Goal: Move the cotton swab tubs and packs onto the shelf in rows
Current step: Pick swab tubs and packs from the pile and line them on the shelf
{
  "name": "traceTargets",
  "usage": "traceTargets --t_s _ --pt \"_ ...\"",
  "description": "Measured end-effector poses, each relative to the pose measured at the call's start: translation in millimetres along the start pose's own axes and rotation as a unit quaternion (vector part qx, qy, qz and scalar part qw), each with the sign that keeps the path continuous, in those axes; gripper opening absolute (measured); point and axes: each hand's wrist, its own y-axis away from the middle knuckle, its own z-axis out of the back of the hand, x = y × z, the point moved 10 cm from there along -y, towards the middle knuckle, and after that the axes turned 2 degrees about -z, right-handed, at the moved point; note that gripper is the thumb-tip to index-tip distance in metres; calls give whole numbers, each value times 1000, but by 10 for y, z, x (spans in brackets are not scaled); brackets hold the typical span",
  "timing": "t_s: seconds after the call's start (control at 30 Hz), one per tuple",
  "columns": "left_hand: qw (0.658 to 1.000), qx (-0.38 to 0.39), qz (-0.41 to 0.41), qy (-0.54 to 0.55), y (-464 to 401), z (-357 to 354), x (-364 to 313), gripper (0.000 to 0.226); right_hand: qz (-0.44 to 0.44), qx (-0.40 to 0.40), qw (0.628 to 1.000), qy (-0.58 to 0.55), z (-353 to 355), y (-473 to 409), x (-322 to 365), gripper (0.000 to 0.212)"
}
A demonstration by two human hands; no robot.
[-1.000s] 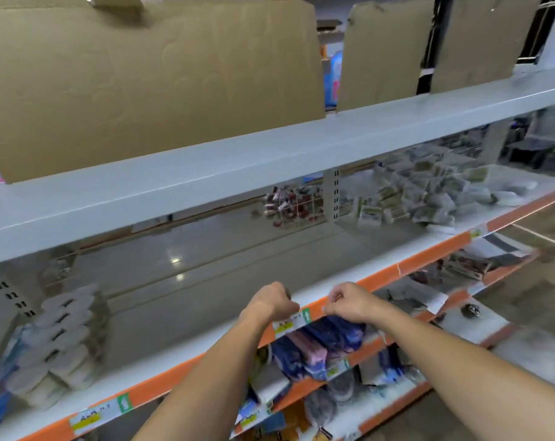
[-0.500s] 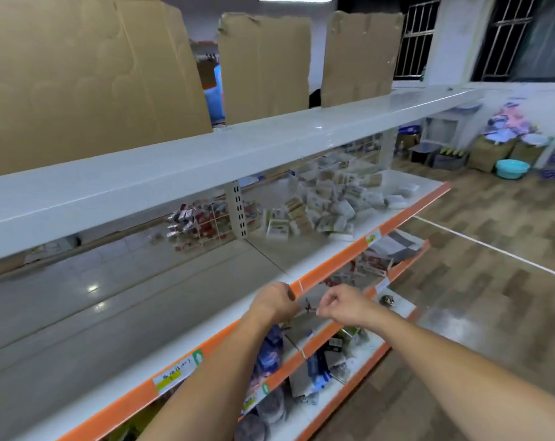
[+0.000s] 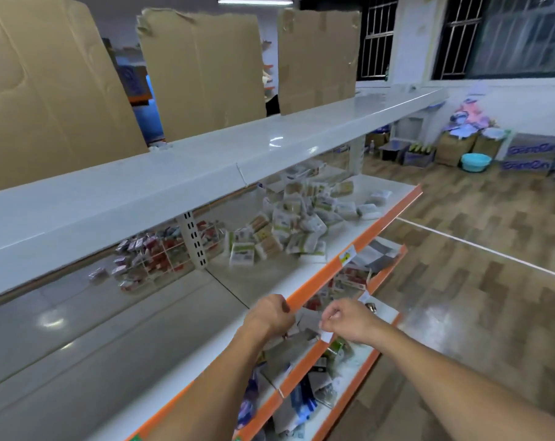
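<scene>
A loose heap of cotton swab packs (image 3: 301,230) lies on the right part of the middle shelf (image 3: 269,281), with a few flat white tubs (image 3: 370,210) at its far right end. Both my hands are well short of the heap, at the shelf's front. My left hand (image 3: 268,315) curls over the orange front edge (image 3: 333,265) of that shelf. Just to its right and off the edge, my right hand (image 3: 346,319) hovers with curled fingers. I see nothing in it.
Small red and white boxes (image 3: 161,253) lie behind a wire divider at the back. The upper shelf (image 3: 206,173) carries cardboard sheets (image 3: 203,68). Lower shelves (image 3: 320,374) hold mixed goods. Cartons and a teal basin (image 3: 476,162) stand on the floor at the far right.
My view has swung right along the shelf, bringing the swab heap closer. Both hands slid right along the orange edge, and the right hand came off it.
</scene>
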Motion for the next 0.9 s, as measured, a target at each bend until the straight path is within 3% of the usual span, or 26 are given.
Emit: traceTargets --t_s 0.17,0.33,0.53,0.7,0.77,0.9 --pt "1000 -1 3 8 -528 167 -10 30 0 -25 1000 -4 259 -503 81 12" --pt "1000 -12 -1 13 -1048 365 -16 13 2 -32 999 -17 500 -1005 244 12" --pt "997 -68 19 39 -1511 561 129 39 24 -37 999 -13 709 -1486 475 10" --pt "991 -124 40 20 -1701 715 228 37 78 -30 997 -7 777 -1770 765 20" --pt "985 -156 72 25 -1746 769 329 36 97 -33 995 20 787 -1900 885 13" --pt "978 -177 107 20 -1869 734 426 49 151 -29 984 85 742 -2124 1165 20"
